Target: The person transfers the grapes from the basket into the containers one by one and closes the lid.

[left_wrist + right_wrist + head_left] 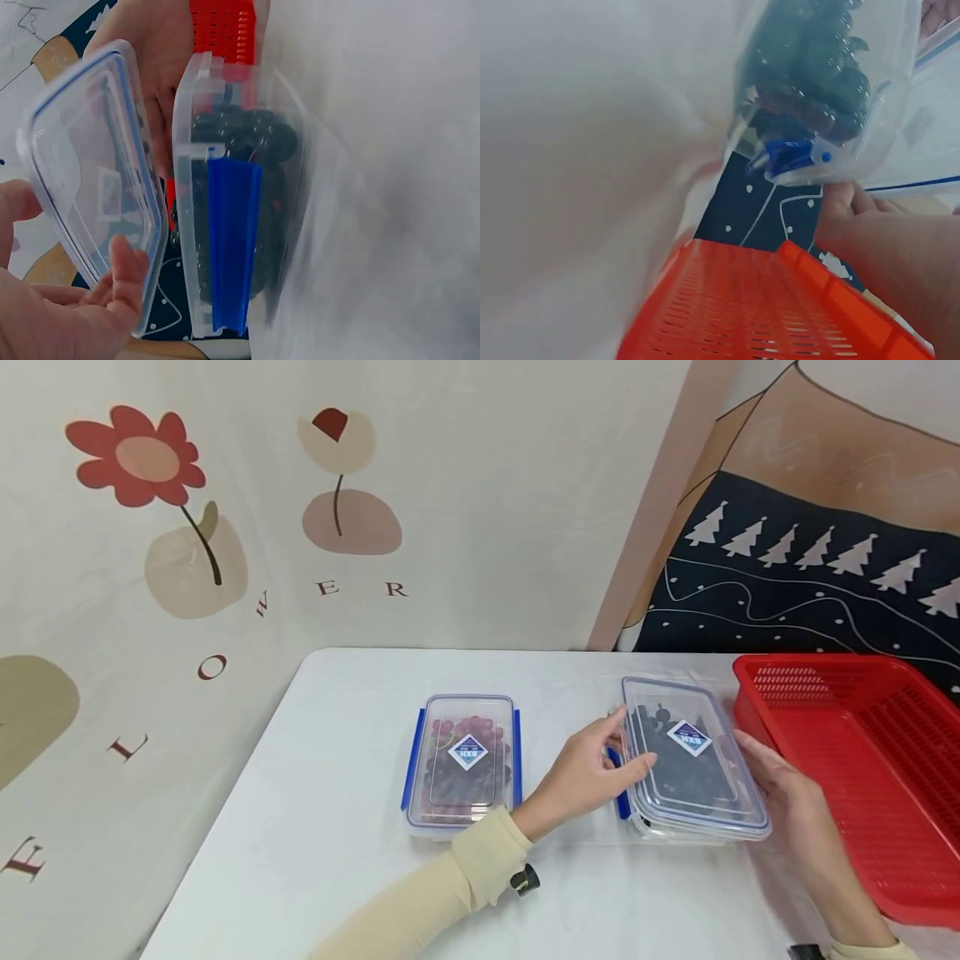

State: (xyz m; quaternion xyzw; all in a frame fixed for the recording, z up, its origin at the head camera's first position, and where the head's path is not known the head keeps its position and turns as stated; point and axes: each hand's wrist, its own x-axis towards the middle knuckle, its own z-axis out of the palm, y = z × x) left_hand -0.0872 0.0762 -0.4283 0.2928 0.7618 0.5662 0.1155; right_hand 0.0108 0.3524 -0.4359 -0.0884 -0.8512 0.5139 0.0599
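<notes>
We have both hands on the right-hand box (693,777), which sits on the white table (315,827) just beside the red basket (862,752), with a second, closed box (463,764) of reddish fruit well apart to its left. Our left hand (592,772) pinches the near edge of the clear lid (90,187), thumb and fingers curled round its rim; the left wrist view shows that edge lifted clear of the tub, tilted open. Our right hand (780,785) lies against the box's far side, fingers fairly straight and pressing on the wall rather than curling round it, as far as we can tell. The tub holds dark berries (247,135), so we judge it light to middling in weight, with a load that will roll and bruise if tipped. The plastic looks stiff but smooth, likely slippery, and the lid thin enough to flex. We would take the tub by its two long walls, below the blue clip (232,247), and the lid by its rim.
</notes>
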